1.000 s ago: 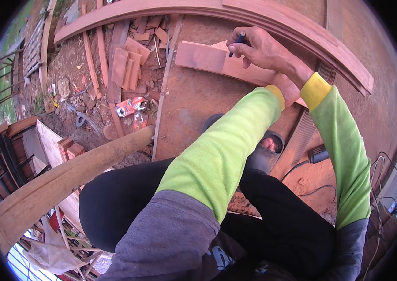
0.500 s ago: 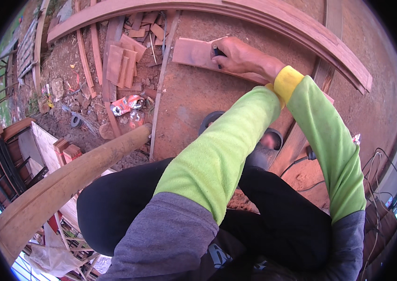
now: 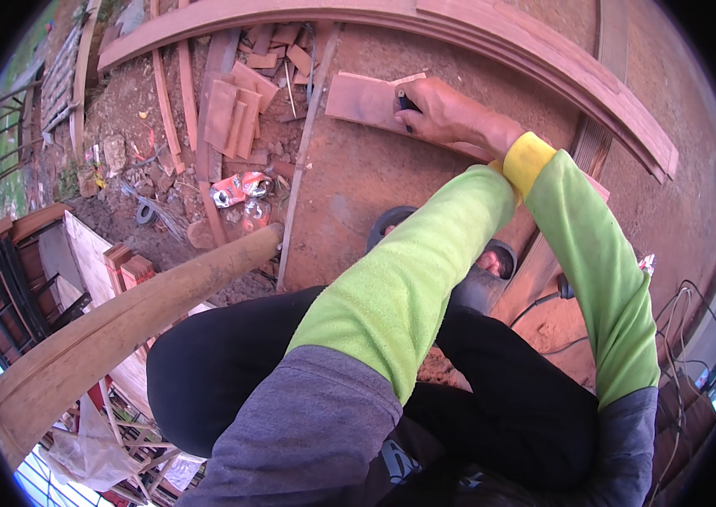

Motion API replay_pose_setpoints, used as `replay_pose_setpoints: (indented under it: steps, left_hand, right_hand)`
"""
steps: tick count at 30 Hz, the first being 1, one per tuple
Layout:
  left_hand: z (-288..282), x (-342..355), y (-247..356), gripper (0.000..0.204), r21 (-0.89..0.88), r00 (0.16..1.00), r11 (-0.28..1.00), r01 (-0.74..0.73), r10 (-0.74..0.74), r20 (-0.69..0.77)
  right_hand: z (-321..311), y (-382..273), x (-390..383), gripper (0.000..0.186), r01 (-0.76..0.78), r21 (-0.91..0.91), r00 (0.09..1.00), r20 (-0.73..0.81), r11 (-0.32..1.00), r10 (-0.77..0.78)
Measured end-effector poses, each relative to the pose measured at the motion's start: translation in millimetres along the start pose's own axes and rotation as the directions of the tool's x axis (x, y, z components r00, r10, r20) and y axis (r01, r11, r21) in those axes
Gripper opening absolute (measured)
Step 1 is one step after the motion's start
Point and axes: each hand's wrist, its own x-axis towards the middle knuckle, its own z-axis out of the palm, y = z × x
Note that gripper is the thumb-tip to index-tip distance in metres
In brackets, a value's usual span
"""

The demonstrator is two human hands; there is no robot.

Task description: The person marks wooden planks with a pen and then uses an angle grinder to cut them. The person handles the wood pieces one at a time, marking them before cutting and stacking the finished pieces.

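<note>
My right hand (image 3: 438, 111), in a yellow cuff, is closed round a dark pencil (image 3: 407, 103) and rests on a short reddish board (image 3: 358, 99) lying crosswise on the dusty ground (image 3: 333, 194). My left hand is hidden behind my right wrist and forearm; only its green sleeve (image 3: 388, 266) and a bit of cuff show, so its fingers cannot be made out. Below both arms, my sandalled foot (image 3: 493, 262) shows in the gap between the sleeves.
Long stacked planks (image 3: 544, 59) curve above my hands. Offcuts (image 3: 231, 118) and crumpled litter (image 3: 231, 190) lie to the left. A thick pole (image 3: 147, 304) slants in from lower left. A plank (image 3: 535, 262) and cables (image 3: 675, 329) lie right; a wooden frame (image 3: 16, 287) stands left.
My right hand has come down and slightly left from above the board onto its surface, still holding the pencil. My left sleeve has shifted only slightly.
</note>
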Motion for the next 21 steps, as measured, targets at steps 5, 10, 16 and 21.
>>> replay_pose_setpoints:
  steps: [5, 10, 16, 21]
  left_hand:
    - [2, -1, -4, 0.043, 0.019, 1.000, 1.000, -0.007, 0.006, 0.007]
    - [2, -1, -7, 0.044, 0.055, 0.998, 0.997, -0.056, 0.057, -0.015]
    - [-13, 16, 13, 0.045, 0.265, 0.762, 0.845, -0.465, 0.534, -0.366]
    - [-16, 18, 10, 0.045, 0.313, 0.747, 0.834, -0.455, 0.549, -0.375]
  right_hand:
    - [-2, -2, -2, 0.014, 0.040, 0.014, 0.999, 0.006, 0.999, -0.040]
    - [6, 3, 3, 0.015, 0.072, -0.029, 0.997, -0.004, 0.997, -0.072]
    - [-42, 25, 18, 0.010, 0.062, -0.390, 0.952, -0.253, 0.919, -0.172]
    - [-47, -6, 8, 0.020, 0.024, -0.115, 0.981, -0.190, 0.993, -0.046]
